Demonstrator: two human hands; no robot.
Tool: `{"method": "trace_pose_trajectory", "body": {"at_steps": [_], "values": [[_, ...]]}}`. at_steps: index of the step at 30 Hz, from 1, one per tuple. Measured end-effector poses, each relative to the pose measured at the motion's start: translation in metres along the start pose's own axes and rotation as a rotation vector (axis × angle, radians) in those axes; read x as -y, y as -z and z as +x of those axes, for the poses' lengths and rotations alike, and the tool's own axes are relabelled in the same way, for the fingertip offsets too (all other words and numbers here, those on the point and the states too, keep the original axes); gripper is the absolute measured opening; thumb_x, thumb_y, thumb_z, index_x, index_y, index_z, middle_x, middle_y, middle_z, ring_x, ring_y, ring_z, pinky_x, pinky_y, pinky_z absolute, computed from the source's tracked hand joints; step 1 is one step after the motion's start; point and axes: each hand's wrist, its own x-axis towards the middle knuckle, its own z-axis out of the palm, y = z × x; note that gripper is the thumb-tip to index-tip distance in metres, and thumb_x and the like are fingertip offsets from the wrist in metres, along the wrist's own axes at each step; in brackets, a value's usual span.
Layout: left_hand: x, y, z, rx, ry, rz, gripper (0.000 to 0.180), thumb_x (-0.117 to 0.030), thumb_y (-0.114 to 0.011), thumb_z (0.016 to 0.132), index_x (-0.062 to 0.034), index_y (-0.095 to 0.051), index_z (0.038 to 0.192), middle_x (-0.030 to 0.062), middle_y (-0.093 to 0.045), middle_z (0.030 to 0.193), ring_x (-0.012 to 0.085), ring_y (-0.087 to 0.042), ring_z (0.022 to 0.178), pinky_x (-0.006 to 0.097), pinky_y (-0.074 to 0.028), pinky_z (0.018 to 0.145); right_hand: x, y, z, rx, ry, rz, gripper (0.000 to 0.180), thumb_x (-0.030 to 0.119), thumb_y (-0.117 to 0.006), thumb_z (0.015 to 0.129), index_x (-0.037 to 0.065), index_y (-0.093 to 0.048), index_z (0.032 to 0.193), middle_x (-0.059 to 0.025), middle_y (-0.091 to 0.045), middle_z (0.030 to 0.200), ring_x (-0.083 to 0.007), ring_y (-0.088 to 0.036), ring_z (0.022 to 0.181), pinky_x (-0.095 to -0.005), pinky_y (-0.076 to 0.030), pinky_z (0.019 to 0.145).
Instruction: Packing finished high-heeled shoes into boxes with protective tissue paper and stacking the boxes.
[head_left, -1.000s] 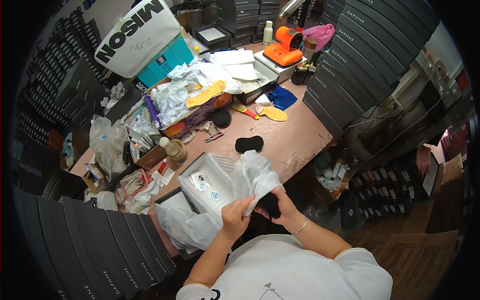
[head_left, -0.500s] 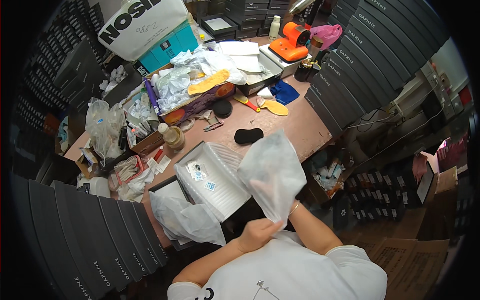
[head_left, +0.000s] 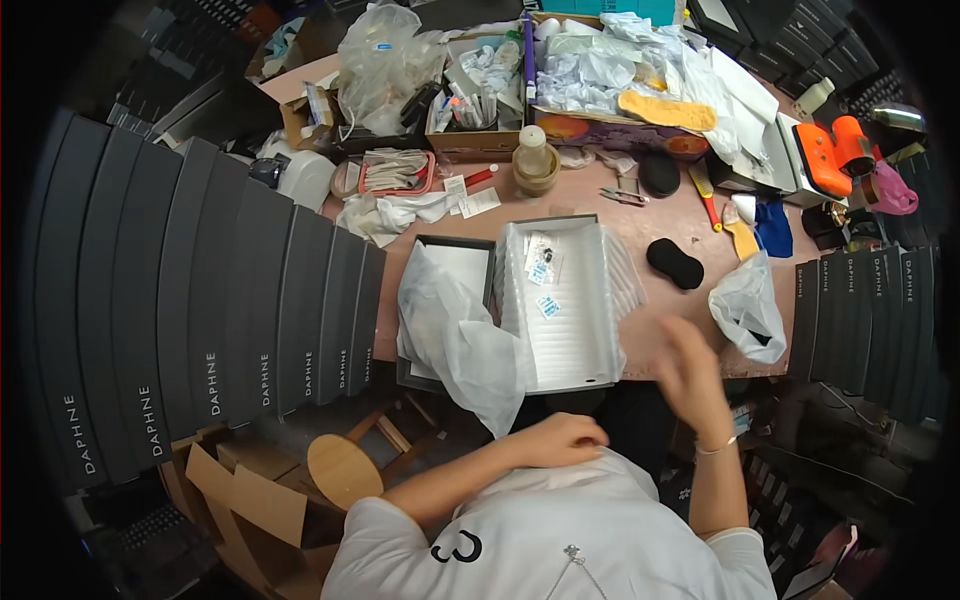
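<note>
My right hand (head_left: pixel 690 375), fingers spread and empty, is near the white bag (head_left: pixel 750 310), just to its right; my left hand (head_left: pixel 565 440) is curled, grip unclear.

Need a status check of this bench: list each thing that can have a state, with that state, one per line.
white shoebox: open, paper-lined, no shoe inside
box lid: off, lying left of the box, tissue draped over it
plastic bag: crumpled, lying on the table edge, released
black insert: loose on the table
left hand: loosely closed, holding nothing
right hand: blurred, open, holding nothing
</note>
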Motion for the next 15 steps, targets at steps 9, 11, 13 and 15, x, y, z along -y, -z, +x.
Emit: {"method": "trace_pose_trajectory", "body": {"at_steps": [9, 11, 13, 15], "values": [[0.107, 0.021, -0.17, -1.199, 0.32, -1.042, 0.042, -0.033, -0.054, 0.095, 0.0012, -0.052, 0.119, 0.013, -0.059, 0.111, 0.02, -0.059, 0.099, 0.033, -0.05, 0.087, 0.095, -0.193, 0.089, 0.333, 0.539, -0.169, 0.026, 0.006, -0.057, 0.075, 0.008, -0.06, 0.101, -0.0077, -0.059, 0.085, -0.0317, -0.059, 0.091, -0.0511, -0.042, 0.089], [0.085, 0.043, -0.152, -1.213, 0.219, -1.538, 0.057, -0.047, -0.048, 0.095, 0.0017, -0.044, 0.125, 0.017, -0.052, 0.119, 0.0292, -0.053, 0.111, 0.043, -0.044, 0.096, 0.146, -0.187, 0.094, 0.261, 0.639, 0.045, 0.02, 0.007, -0.054, 0.078, 0.006, -0.06, 0.097, -0.0101, -0.058, 0.079, -0.0325, -0.062, 0.075, -0.0424, -0.05, 0.071], [0.084, 0.053, -0.146, -1.04, 0.062, -1.573, 0.061, -0.05, -0.05, 0.092, 0.0002, -0.044, 0.127, 0.0129, -0.055, 0.117, 0.0282, -0.054, 0.111, 0.042, -0.044, 0.096, 0.179, -0.179, 0.082, 0.305, 0.73, 0.116, 0.021, 0.007, -0.056, 0.077, 0.004, -0.06, 0.098, -0.0126, -0.058, 0.079, -0.0337, -0.061, 0.071, -0.0408, -0.05, 0.063], [0.11, 0.053, -0.142, -1.155, -0.023, -1.353, 0.056, -0.046, -0.051, 0.093, -0.0016, -0.046, 0.126, 0.0117, -0.056, 0.115, 0.0273, -0.055, 0.109, 0.041, -0.045, 0.095, 0.194, -0.177, 0.052, 0.485, 0.726, 0.185, 0.027, 0.004, -0.057, 0.076, 0.004, -0.057, 0.103, -0.0133, -0.056, 0.082, -0.0335, -0.061, 0.074, -0.041, -0.051, 0.066]]}}
